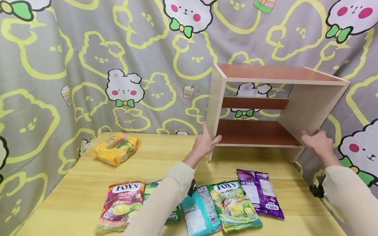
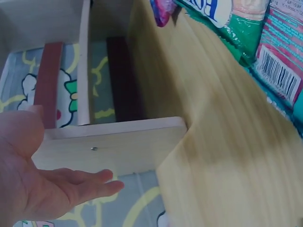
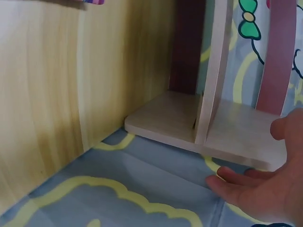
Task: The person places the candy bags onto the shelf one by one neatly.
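Note:
A small wooden shelf unit [image 1: 255,132] with red-brown boards and pale side panels stands at the back right of the table. My left hand [image 1: 203,143] is at the front edge of its left panel, thumb towards the inner side and fingers stretched along the outer side. At the right panel's front edge is my right hand [image 1: 320,144], its thumb towards the unit. In the left wrist view the left hand [image 2: 23,184] has extended fingers beside the panel. The right wrist view shows the right hand [image 3: 267,194] likewise spread, fingers outside the panel; contact is hard to tell.
Near the front lie an orange Fox's bag [image 1: 122,206], a green bag [image 1: 152,187] partly behind my left forearm, a teal bag [image 1: 202,209], a green Fox's bag [image 1: 236,206] and a purple bag [image 1: 261,193]. A yellow packet [image 1: 118,149] lies back left. Patterned curtain [image 1: 159,65] hangs behind the table.

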`<state>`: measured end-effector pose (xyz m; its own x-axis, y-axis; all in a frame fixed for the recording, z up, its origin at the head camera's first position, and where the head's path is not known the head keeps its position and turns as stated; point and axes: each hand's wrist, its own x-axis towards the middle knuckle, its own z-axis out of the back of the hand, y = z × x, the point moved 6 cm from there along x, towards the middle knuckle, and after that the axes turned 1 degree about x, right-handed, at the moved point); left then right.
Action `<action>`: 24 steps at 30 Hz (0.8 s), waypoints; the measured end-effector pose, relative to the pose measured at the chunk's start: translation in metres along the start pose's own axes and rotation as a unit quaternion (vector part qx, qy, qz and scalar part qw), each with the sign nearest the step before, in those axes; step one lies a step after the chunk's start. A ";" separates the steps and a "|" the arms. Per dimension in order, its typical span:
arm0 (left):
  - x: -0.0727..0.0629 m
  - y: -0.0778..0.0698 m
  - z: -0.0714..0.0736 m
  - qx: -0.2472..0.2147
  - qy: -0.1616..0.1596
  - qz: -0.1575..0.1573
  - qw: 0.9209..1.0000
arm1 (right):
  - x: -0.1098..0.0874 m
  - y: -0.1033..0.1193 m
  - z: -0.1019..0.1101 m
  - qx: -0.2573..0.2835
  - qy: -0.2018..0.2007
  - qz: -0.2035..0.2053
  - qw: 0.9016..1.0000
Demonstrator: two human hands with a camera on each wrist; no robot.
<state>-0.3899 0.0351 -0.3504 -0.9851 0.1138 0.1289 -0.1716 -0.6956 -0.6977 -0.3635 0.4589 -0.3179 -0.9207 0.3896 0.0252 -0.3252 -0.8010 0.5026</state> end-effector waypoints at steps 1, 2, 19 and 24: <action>0.001 0.001 -0.001 -0.002 -0.005 0.003 1.000 | 0.001 0.000 0.001 0.006 -0.002 0.003 1.000; 0.003 0.001 -0.001 -0.003 -0.010 0.005 1.000 | 0.002 0.000 0.001 0.009 -0.003 0.007 1.000; 0.012 0.010 -0.023 -0.019 -0.024 0.030 0.999 | 0.014 -0.020 -0.020 0.067 -0.057 0.014 0.996; 0.013 0.011 -0.029 -0.021 -0.029 0.034 0.999 | 0.016 -0.025 -0.029 0.081 -0.083 -0.003 0.993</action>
<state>-0.4046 0.0493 -0.3766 -0.9923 0.0250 0.1212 -0.1066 -0.6703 -0.7344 -0.3767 0.4717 -0.3551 -0.8661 0.4743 0.1575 -0.2788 -0.7201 0.6355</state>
